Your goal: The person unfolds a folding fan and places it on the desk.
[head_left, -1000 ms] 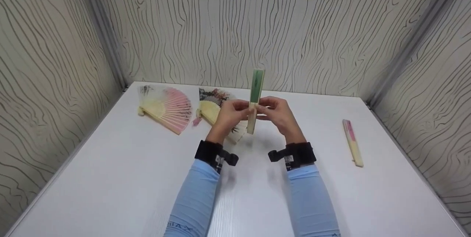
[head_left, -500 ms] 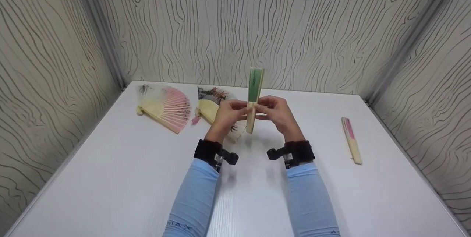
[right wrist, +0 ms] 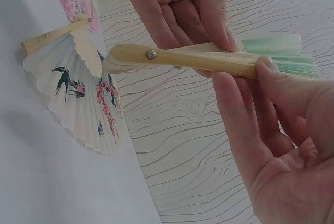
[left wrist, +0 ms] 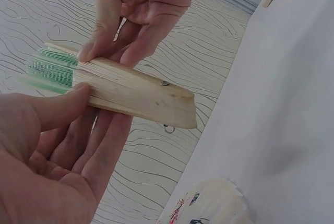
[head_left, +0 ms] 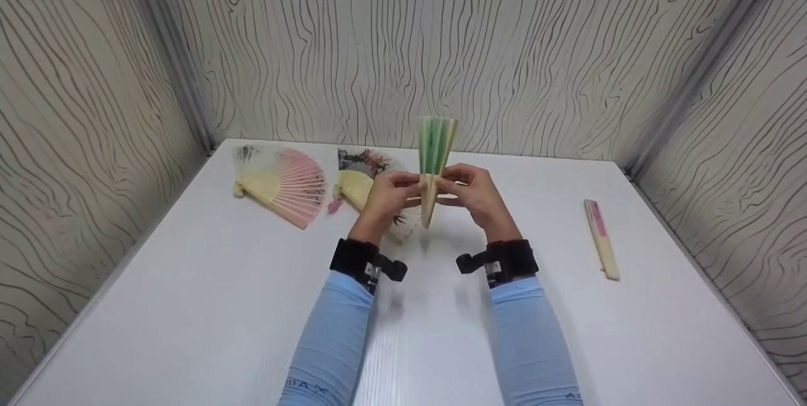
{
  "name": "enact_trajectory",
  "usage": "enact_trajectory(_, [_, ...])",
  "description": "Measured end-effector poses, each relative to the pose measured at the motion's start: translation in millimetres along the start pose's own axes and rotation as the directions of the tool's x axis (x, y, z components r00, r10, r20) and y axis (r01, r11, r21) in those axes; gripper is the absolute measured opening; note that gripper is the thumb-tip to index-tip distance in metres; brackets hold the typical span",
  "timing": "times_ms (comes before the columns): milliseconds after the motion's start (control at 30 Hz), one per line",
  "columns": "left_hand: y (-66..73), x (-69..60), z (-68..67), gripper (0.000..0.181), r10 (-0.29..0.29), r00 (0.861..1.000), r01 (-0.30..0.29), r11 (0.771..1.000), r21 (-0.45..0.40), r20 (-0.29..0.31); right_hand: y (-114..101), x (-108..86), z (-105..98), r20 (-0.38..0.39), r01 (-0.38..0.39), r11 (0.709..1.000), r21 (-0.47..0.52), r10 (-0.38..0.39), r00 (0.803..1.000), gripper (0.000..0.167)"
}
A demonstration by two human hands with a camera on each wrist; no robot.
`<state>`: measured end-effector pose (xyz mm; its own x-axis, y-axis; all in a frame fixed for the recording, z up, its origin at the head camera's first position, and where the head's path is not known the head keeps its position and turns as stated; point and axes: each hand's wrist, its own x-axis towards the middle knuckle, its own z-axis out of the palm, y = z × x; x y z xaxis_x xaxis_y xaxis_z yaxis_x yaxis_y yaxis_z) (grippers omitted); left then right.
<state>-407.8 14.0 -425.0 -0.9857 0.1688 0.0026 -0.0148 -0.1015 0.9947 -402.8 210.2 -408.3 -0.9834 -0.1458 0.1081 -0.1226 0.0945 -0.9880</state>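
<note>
Nearest first: two light-blue sleeves (head_left: 536,336) reach in from five and seven o'clock, each ending at a black wrist strap (head_left: 356,259). Beyond them, the left hand (head_left: 386,199) and the right hand (head_left: 476,195) meet at the green fan (head_left: 434,147), in the air above the white bench (head_left: 220,318). Both are pinching! The left thumb and fingers have the nine o'clock edge, the right thumb and fingers the three o'clock edge, and the folds stand slightly parted, a narrow wedge of green.

Check the line: seen from the head, the long axis is nearly upright, green end just past twelve, riveted end down near six. In the right wrist view that riveted end points to nine, with its rivet (right wrist: 151,54) in plain sight; in the left wrist view it points to four, a small metal ring (left wrist: 168,129) beside it.

Out at four o'clock from the green fan, a folded pink fan (head_left: 602,239) lies on the bench, pink end between eleven and twelve. Over at nine, a flowered fan (head_left: 356,184) lies spread, partly hidden by the left hand, pink tassel (head_left: 335,206) alongside. Farther along nine, a spread pink fan (head_left: 277,185). Behind everything, twelve o'clock, the grain-patterned wall (head_left: 378,46).
</note>
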Motion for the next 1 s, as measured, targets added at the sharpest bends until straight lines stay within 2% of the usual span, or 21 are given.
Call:
enact_trajectory(300, [1.5,1.2,-0.2,0.027,-0.012,1.0,0.012,1.0,0.007,-0.016,0.8,0.9,-1.9,-0.012,-0.019,1.0,0.022,0.019,1.0,0.016])
enact_trajectory(533, [1.2,4.4,-4.9,0.028,-0.007,0.999,0.006,0.999,-0.035,-0.034,0.6,1.7,-2.2,-0.029,-0.032,0.999,0.032,0.033,0.999,0.02])
enact_trajectory(767, [0.8,5.5,-8.7,0.027,-0.031,0.998,0.029,0.999,-0.029,-0.048,-0.4,0.7,-4.4,-0.038,-0.052,0.998,0.03,0.053,0.998,0.022])
enact_trajectory(1000, [1.2,5.7,-9.1,0.028,-0.029,0.998,0.027,0.999,-0.04,-0.059,0.4,0.4,-4.5,-0.049,-0.049,0.998,0.043,0.051,0.998,0.024])
